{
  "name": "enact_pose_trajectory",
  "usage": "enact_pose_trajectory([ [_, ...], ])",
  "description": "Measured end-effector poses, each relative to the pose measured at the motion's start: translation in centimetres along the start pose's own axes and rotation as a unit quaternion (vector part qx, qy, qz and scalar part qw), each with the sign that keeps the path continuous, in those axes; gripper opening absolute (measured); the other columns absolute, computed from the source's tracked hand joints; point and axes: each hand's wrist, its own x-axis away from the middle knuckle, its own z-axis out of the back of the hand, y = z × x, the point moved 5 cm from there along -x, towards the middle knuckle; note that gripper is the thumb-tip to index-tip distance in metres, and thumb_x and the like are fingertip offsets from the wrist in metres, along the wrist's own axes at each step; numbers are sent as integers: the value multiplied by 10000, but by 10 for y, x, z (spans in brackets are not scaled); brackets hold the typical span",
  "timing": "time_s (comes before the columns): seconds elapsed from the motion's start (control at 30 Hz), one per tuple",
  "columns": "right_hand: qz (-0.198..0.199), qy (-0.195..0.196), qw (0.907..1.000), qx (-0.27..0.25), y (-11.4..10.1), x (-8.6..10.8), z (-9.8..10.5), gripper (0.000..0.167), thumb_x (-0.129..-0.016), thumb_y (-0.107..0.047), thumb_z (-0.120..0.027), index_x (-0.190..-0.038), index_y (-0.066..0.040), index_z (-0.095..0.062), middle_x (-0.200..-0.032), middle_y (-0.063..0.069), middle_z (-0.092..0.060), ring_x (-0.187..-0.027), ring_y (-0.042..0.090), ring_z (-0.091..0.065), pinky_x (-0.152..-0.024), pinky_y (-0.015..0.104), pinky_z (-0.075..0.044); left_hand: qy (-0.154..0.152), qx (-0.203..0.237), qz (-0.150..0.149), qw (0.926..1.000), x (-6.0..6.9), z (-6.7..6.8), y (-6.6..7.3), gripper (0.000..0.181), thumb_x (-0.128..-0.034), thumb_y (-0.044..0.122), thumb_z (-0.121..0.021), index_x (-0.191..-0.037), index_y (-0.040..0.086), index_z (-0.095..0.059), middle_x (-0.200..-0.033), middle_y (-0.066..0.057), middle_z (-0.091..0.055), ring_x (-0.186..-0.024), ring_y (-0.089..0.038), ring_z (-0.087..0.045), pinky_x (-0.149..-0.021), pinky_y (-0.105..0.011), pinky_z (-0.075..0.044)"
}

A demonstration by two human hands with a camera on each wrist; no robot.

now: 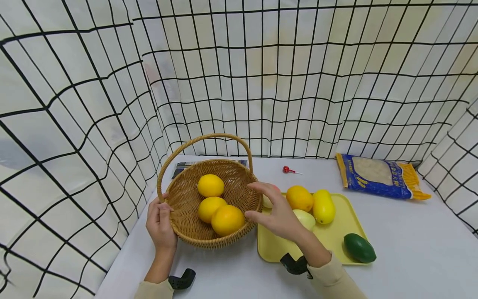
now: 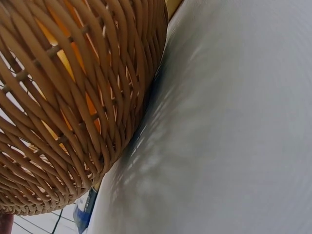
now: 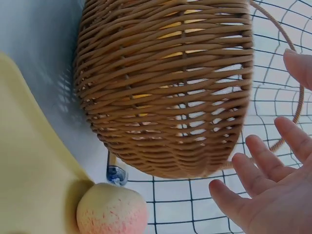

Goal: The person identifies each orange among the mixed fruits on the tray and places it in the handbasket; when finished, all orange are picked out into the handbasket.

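Observation:
A woven wicker basket [image 1: 209, 243] with an arched handle tips toward me. Inside lie two yellow lemons [image 1: 210, 185] and an orange-yellow round fruit [image 1: 228, 220]. My left hand [image 1: 161, 224] grips the basket's left rim, thumb over the edge. At the right rim, my right hand [image 1: 278, 211] is held with fingers spread and nothing in them. In the right wrist view its fingertips [image 3: 222, 190] show apart from the basket wall [image 3: 170, 87]. Below that hand a pinkish-white peach [image 3: 112, 209] sits by the edge of a yellow tray [image 1: 325, 243].
The tray also bears an orange fruit [image 1: 299, 198], a long yellow fruit [image 1: 323, 206], a pale green fruit [image 1: 304, 219] and a dark green fruit [image 1: 359, 248]. Behind are a red-handled tool [image 1: 286, 169] and a blue-yellow bag [image 1: 381, 176]. Another package [image 1: 181, 167] lies partly hidden behind the basket.

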Motion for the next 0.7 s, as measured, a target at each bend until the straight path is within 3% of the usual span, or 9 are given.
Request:
enact_pose_trajectory([
  [0.27, -125, 72, 9998, -159, 2, 10, 17, 605, -828, -280, -786, -1366, -300, -512, -1429, -75, -469, -1318, 258, -438, -1058, 579, -333, 29, 48, -10, 10000, 0, 0, 3, 329, -976, 72, -458, -730, -144, -484, -1189, -263, -585, -1187, -252, -503, -1003, -256, -342],
  [0.57, -288, 339, 9990, 48, 21, 13, 44, 610, -850, -212, -765, -1396, -175, -496, -1436, 14, -479, -1312, 321, -446, -1079, 573, -317, -28, -5, 60, 10000, 0, -5, 23, 323, -969, 39, -435, -743, -190, -462, -1192, -371, -531, -1183, -361, -475, -1000, -245, -339],
  [0.7, -268, 412, 9988, 68, 27, 11, 56, 591, -863, -160, -748, -1396, -151, -494, -1446, 39, -470, -1298, 310, -456, -1093, 551, -307, -25, -31, 26, 10000, 0, -3, 16, 319, -973, 48, -432, -738, -165, -470, -1190, -329, -550, -1189, -307, -487, -1002, -243, -339],
])
